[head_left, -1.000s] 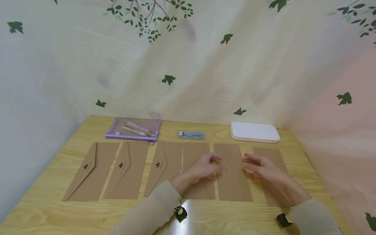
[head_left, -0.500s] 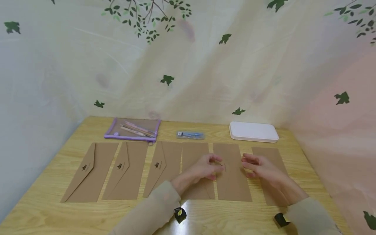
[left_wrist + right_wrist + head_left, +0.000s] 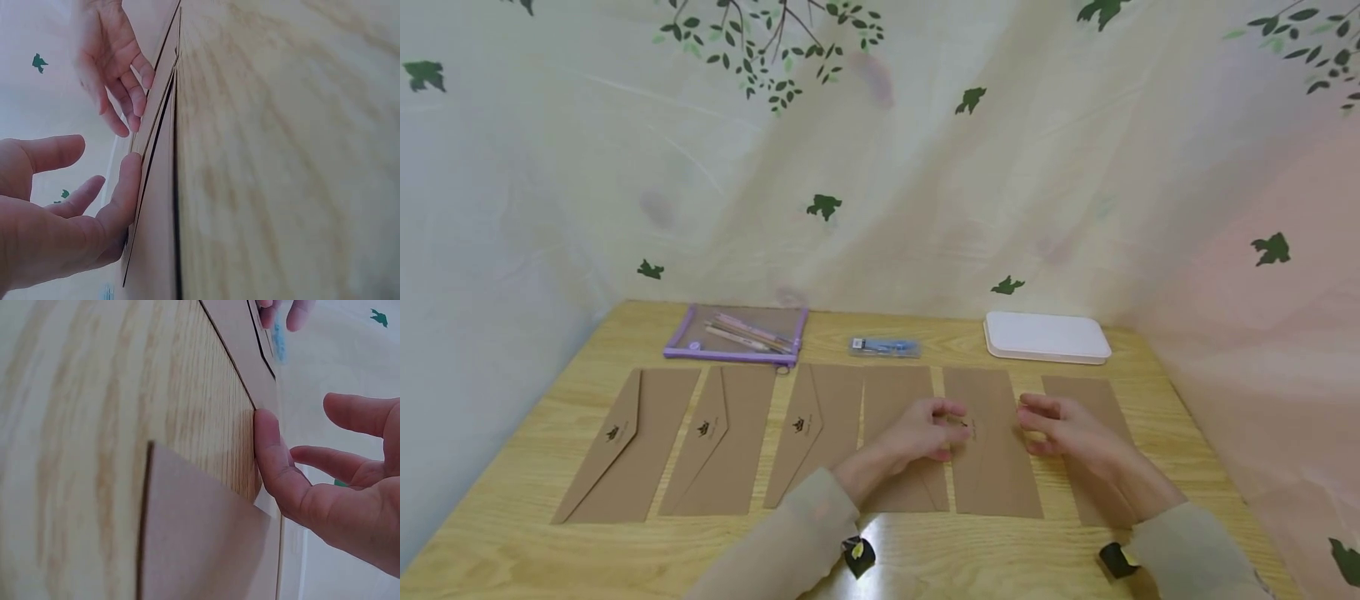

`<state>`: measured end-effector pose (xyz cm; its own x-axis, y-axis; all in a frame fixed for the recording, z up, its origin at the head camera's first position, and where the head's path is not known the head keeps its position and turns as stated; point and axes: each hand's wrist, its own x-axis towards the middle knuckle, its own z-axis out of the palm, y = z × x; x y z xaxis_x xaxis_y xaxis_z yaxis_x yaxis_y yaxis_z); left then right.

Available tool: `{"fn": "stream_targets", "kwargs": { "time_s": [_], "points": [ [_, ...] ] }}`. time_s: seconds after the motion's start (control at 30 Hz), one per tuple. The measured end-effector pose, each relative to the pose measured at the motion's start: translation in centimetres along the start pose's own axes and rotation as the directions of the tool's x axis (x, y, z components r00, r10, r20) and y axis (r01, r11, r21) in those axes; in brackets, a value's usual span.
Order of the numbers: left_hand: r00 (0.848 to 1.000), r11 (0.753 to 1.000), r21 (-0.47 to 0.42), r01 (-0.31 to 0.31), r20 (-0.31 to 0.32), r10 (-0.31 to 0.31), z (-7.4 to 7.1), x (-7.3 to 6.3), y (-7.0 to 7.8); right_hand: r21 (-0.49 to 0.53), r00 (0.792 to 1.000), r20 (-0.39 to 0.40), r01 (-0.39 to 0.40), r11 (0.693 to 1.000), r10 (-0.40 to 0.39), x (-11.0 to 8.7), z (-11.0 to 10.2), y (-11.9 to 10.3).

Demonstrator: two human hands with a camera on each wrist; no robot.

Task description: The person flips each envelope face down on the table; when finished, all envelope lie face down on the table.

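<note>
Several brown kraft envelopes lie in a row across the table in the head view. My left hand (image 3: 921,429) is over the fourth envelope (image 3: 898,383) from the left, its fingertips at the left edge of the fifth envelope (image 3: 996,475). Facing it, my right hand (image 3: 1078,429) reaches over the far-right envelope (image 3: 1086,392), fingertips near the fifth one's right edge. Both hands have loosely bent fingers and hold nothing. In the left wrist view, the left hand (image 3: 62,212) has its lower fingers at an envelope edge. The right wrist view shows the right hand's fingertip (image 3: 269,428) low at an envelope corner.
Behind the row lie a purple-edged clear pouch (image 3: 681,353) with pens, a small clear case (image 3: 883,347) with blue contents, and a white flat box (image 3: 1047,335). Three envelopes with flaps and crown prints, such as the leftmost envelope (image 3: 662,442), lie left. A leaf-patterned cloth (image 3: 880,167) hangs behind.
The head view has shifted slightly. Both hands keep the same pose on either side of the fifth envelope, and the envelopes stay in place.
</note>
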<state>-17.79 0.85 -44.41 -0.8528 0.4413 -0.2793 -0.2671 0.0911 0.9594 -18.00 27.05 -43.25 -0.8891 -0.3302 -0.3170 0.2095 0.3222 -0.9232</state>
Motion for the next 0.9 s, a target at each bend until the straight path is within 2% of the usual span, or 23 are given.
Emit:
{"fn": "stream_targets", "kwargs": {
  "time_s": [0.27, 0.47, 0.6, 0.9],
  "points": [
    [1.0, 0.996, -0.084, 0.003, 0.0, -0.003, -0.1, 0.1, -0.2, -0.013, 1.0, -0.004, -0.002, 1.0, 0.002, -0.2, -0.1, 0.1],
    [1.0, 0.995, -0.103, 0.01, -0.002, -0.011, -0.4, 0.4, -0.2, -0.026, 1.0, -0.004, 0.008, 1.0, -0.008, -0.2, -0.2, 0.1],
    [0.999, 0.991, -0.129, 0.027, -0.017, -0.03, -0.8, 0.3, -0.1, -0.026, 1.0, -0.004, 0.003, 1.0, -0.003, 0.0, -0.1, 0.0],
    [0.997, 0.98, -0.184, 0.079, 0.0, -0.08, -1.2, 0.5, 0.1, -0.024, 1.0, -0.007, -0.01, 1.0, 0.01, 0.1, 0.0, 0.0]
  ]
}}
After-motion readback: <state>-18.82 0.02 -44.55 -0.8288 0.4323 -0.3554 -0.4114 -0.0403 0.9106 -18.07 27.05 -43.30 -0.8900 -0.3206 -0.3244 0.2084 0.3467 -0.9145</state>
